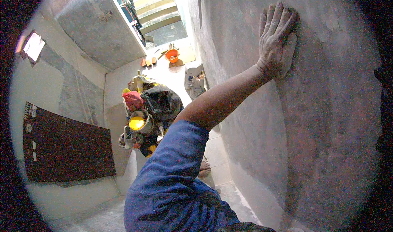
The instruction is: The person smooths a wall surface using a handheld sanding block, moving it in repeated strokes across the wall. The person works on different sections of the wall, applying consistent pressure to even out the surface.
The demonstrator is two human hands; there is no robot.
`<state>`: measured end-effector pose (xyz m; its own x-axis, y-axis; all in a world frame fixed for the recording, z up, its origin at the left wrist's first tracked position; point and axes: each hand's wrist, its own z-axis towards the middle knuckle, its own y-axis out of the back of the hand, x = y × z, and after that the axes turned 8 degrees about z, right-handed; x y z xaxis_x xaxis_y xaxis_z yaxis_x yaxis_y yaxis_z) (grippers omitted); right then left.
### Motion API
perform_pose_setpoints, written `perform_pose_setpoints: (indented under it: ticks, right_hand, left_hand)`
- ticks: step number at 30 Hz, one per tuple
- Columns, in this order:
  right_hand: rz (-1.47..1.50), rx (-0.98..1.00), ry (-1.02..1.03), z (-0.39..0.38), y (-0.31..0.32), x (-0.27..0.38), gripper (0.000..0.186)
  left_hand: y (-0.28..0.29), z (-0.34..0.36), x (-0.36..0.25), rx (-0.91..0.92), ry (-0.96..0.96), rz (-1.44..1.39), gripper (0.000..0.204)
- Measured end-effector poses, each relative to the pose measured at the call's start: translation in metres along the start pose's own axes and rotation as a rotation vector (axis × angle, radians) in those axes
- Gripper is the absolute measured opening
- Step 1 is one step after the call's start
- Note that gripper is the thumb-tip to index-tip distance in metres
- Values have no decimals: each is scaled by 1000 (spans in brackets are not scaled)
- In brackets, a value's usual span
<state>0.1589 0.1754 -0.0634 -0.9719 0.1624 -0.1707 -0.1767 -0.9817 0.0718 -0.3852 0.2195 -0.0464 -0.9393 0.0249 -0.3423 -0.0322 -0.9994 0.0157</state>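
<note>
My left hand (276,41) lies flat against the grey plastered wall (327,121) on the right, its back toward me. The fingers are stretched upward and the thumb is on the right side. Pale dust coats the hand, and I see no tool in it. My bare forearm and blue sleeve (172,158) reach across from the lower middle. The wall's surface is patchy, with lighter and darker areas. My right hand does not show.
On the floor lie a black plastic bag (163,103), a red bag (133,100), a bucket (141,122) with something yellow, and an orange bowl (172,55). A pale sack (195,80) stands by the wall. Steps (159,17) rise beyond the doorway. A dark brown panel (69,146) is at left.
</note>
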Motion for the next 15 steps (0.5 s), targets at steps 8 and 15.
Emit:
perform_pose_setpoints:
  ticks: [8,15]
  right_hand:
    - [40,-8,63,-21,0,-8,53]
    - [-334,-150,274,-9,10,8,49]
  left_hand:
    - [19,4,2,-36,-33,-32,53]
    - [16,0,10,-12,-131,233,54]
